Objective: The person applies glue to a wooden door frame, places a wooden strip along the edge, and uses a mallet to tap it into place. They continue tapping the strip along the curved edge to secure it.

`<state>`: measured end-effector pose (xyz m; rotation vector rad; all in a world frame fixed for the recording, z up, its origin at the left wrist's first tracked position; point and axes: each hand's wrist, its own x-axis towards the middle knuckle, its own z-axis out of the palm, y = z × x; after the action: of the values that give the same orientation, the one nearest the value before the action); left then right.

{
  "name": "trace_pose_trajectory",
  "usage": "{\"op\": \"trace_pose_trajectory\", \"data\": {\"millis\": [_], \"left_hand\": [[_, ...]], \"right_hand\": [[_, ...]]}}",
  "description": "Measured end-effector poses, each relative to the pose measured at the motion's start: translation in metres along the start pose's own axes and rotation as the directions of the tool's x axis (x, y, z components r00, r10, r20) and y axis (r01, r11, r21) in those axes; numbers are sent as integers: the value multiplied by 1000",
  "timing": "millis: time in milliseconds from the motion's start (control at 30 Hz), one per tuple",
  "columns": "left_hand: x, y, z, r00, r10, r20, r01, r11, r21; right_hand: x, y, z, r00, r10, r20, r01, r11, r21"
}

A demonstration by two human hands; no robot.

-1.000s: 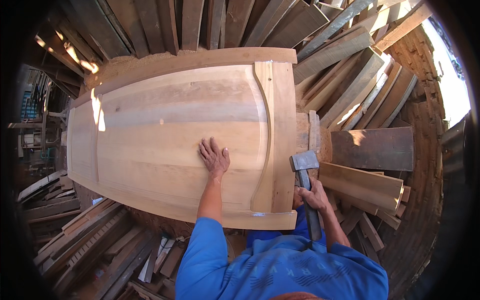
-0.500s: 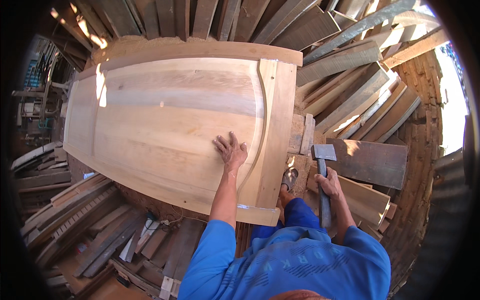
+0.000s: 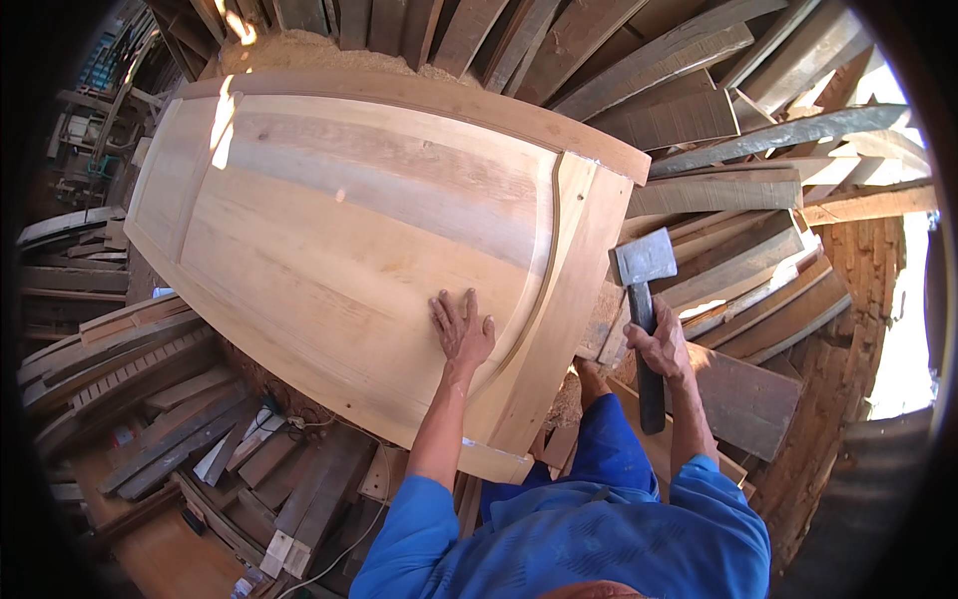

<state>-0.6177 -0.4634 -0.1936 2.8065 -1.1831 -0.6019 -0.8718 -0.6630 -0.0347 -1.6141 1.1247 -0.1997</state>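
Note:
A large pale wooden door [image 3: 329, 270] with a framed panel and a curved moulding lies flat before me. My left hand [image 3: 463, 337] rests on its panel near the right end, fingers spread and nothing in them. To the right of the door's end rail [image 3: 589, 235], my right hand [image 3: 662, 346] is wrapped round the dark handle of a hammer [image 3: 647, 262]. Its grey blocky head points up and away from me, beside the door's edge and apart from it. The handle's lower end shows below my fist.
Stacked boards [image 3: 738, 245] crowd the far side and the right. A wide dark plank [image 3: 743, 399] lies right of my right forearm. Timber offcuts [image 3: 210, 439] and a pale cable [image 3: 371, 524] are at the lower left. Sawdust [image 3: 329, 52] lies beyond the door.
The hammer has risen and moved away from me, its head now nearer the door's end rail. My left hand stays on the panel. The whole view has turned somewhat.

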Motion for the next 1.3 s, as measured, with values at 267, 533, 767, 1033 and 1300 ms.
{"op": "trace_pose_trajectory", "data": {"millis": [267, 533, 767, 1033, 1300], "left_hand": [[122, 59, -8, 934, 153, -324, -205, 970, -132], [260, 129, -20, 903, 324, -283, -344, 939, -23], [284, 137, -29, 912, 303, -278, -301, 952, 50], [286, 136, -30, 915, 286, -286, -283, 958, 52], [286, 132, -32, 902, 296, -314, -310, 951, 6]], "right_hand": [[153, -46, -60, 944, -329, -16, 323, 934, -152], [285, -69, -97, 982, -152, 109, 186, 863, -470], [406, -55, -95, 919, -279, 279, 386, 784, -486], [498, -63, -46, 954, 59, 293, 166, 710, -684], [519, -71, -34, 925, 119, 362, 181, 698, -693]]}}
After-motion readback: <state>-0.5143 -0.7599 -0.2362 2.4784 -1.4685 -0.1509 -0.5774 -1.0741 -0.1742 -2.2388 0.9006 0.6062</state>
